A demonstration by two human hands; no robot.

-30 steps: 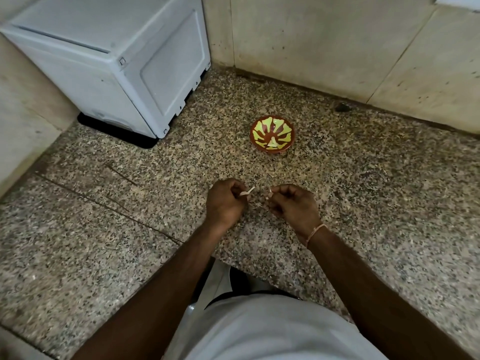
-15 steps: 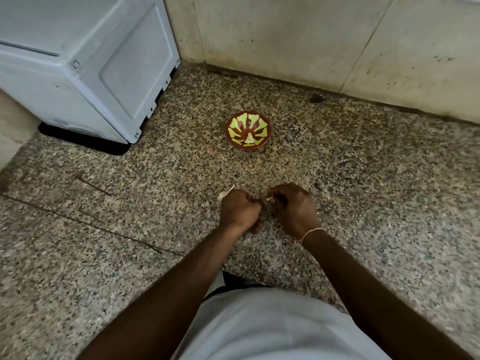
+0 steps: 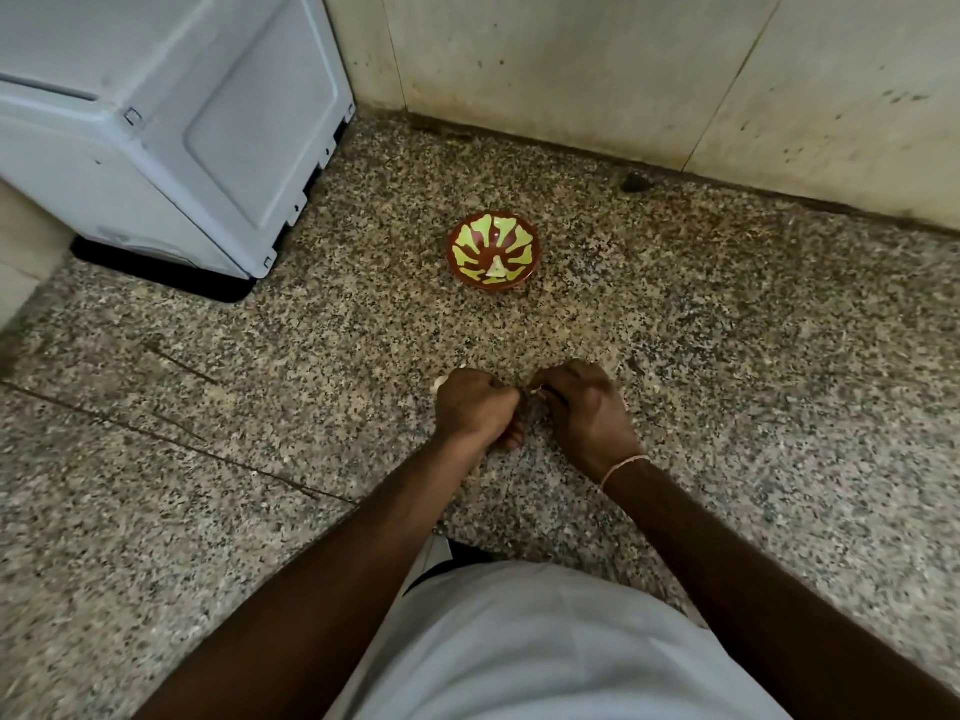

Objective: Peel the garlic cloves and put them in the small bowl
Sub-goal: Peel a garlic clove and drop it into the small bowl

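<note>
Nearest the camera, a pale garment (image 3: pixel 545 652) fills the lower edge, and two bare forearms are stretched forward from it over a speckled granite surface (image 3: pixel 753 407). The surface is mottled in brown, grey and cream, and is crossed on the left by thin dark cracks (image 3: pixel 171 439). The left hand (image 3: pixel 475 407) is curled into a fist, and a pale garlic piece (image 3: pixel 440 384) shows at its far left edge, gripped in the fingers. The right hand (image 3: pixel 584 407) is held just beside it, fingers curled, with a small pale scrap (image 3: pixel 536 391) pinched at the fingertips; a thin thread band (image 3: pixel 623 467) is worn at that wrist. Farther on, well apart from the hands, the small bowl (image 3: pixel 493 258) stands on the surface, brown with yellow-green markings, a pale peeled clove (image 3: pixel 497 266) lying inside. At the far left a white appliance (image 3: pixel 171 132) is set in the corner. The back is closed by stained beige wall tiles (image 3: pixel 597 70).
</note>
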